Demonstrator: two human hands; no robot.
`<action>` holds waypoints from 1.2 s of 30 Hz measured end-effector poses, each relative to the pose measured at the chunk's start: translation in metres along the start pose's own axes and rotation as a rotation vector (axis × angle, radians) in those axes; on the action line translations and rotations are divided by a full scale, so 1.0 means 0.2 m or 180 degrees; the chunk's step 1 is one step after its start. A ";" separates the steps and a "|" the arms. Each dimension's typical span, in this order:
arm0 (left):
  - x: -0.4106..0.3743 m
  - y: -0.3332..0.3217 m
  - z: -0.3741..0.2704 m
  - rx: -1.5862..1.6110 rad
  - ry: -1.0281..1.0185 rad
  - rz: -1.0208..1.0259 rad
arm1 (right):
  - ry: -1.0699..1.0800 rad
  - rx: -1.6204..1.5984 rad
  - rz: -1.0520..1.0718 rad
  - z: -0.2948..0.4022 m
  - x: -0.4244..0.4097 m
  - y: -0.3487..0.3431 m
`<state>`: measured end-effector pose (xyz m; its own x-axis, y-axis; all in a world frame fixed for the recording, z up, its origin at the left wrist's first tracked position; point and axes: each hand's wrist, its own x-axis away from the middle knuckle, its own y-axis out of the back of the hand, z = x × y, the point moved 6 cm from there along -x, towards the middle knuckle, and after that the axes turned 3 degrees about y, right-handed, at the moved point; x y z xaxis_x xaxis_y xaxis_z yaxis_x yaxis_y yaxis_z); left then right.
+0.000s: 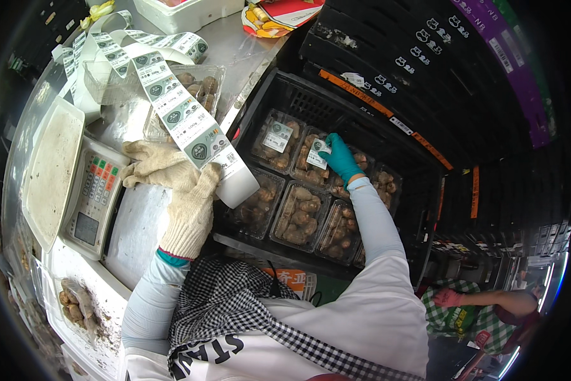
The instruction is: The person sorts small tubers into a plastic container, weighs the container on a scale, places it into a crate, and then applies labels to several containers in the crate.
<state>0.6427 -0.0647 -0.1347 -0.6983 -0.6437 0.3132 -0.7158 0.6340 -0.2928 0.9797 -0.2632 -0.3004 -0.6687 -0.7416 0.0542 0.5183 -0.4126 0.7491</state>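
Note:
My left hand [180,190], in a cream knit glove over a teal one, holds the lower end of a long strip of printed labels [185,112]. My right hand [341,157], in a teal glove, has its fingertips on the edge of a single label [317,153]. That label lies over a clear clamshell pack [311,177] of small brown tubers, likely taro; whether it is stuck down I cannot tell. Left of it, another pack [270,155] bears a label on its lid. Several packs, including one without a label [300,216], fill the black plastic crate [309,259].
A digital scale [92,195] stands left on the metal table [140,221]. Behind the strip are more tuber packs [204,88]. A white tray [111,290] holds bagged tubers [78,305] and dirt. Stacked black crates [385,52] rise beyond. Another person [476,314] is at the right.

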 end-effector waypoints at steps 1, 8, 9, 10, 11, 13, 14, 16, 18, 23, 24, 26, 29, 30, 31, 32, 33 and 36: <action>0.00 0.00 0.01 -0.0011 -0.0010 -0.0013 | -0.0141 0.0028 0.0034 0.01 0.00 0.00; 0.07 -0.04 -0.11 -0.0976 -0.0069 0.0049 | -0.0266 0.1884 -0.0423 0.29 0.07 0.13; 0.09 -0.07 -0.12 -0.0956 -0.0094 0.0138 | -0.0019 0.1739 -0.0519 0.33 0.09 0.15; 0.11 -0.09 -0.13 -0.0938 -0.0109 0.0206 | 0.0237 0.1582 -0.0595 0.41 0.10 0.16; 0.12 -0.11 -0.14 -0.0859 -0.0132 0.0314 | 0.0434 0.0422 -0.0368 0.49 0.13 0.14; 0.12 -0.16 -0.12 -0.0626 -0.0107 0.0711 | 0.0747 -0.1906 0.0135 0.83 0.26 0.12; 0.13 -0.17 -0.11 -0.0615 -0.0081 0.0841 | 0.0692 -0.2474 0.0531 0.99 0.33 0.11; 0.11 -0.19 -0.08 -0.0757 0.0020 0.1006 | 0.0582 -0.2793 0.0984 1.13 0.43 0.06; 0.11 -0.23 -0.10 -0.0254 -0.0106 0.1124 | 0.0483 -0.2319 0.1150 1.17 0.50 -0.01; 0.07 -0.22 -0.12 0.0016 -0.0044 0.0862 | 0.0534 -0.1939 0.1294 1.14 0.62 -0.02; 0.05 -0.20 -0.13 -0.0575 -0.0308 0.0772 | 0.0568 -0.1907 0.1316 1.12 0.64 -0.02; 0.01 -0.19 -0.08 0.0030 0.0105 0.0576 | 0.0583 -0.1889 0.1451 1.10 0.68 -0.02; 0.04 -0.26 -0.03 0.1041 0.0800 0.0380 | 0.0579 -0.1622 0.1044 1.11 0.69 0.10; 0.08 -0.28 -0.05 0.0918 0.0854 0.0409 | 0.0868 -0.2098 0.0594 1.13 0.66 0.17; 0.10 -0.30 -0.06 0.0794 0.0906 0.0439 | 0.1313 -0.1399 0.0211 1.17 0.66 0.24; 0.08 -0.27 0.02 0.0359 0.0903 0.0279 | 0.1738 -0.0686 -0.0169 1.24 0.66 0.31; 0.10 -0.27 0.01 -0.0105 0.1013 0.0281 | 0.2151 0.0017 -0.0533 1.34 0.66 0.36; 0.14 -0.30 -0.02 -0.0837 0.1284 0.0270 | 0.2590 0.0708 -0.0529 1.43 0.65 0.28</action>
<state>0.6659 -0.1199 -0.1047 -0.6572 -0.4004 0.6385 -0.5933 0.7974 -0.1105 0.7686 -0.2319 -0.0619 -0.0923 -0.8644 -0.4942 0.2740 -0.4992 0.8220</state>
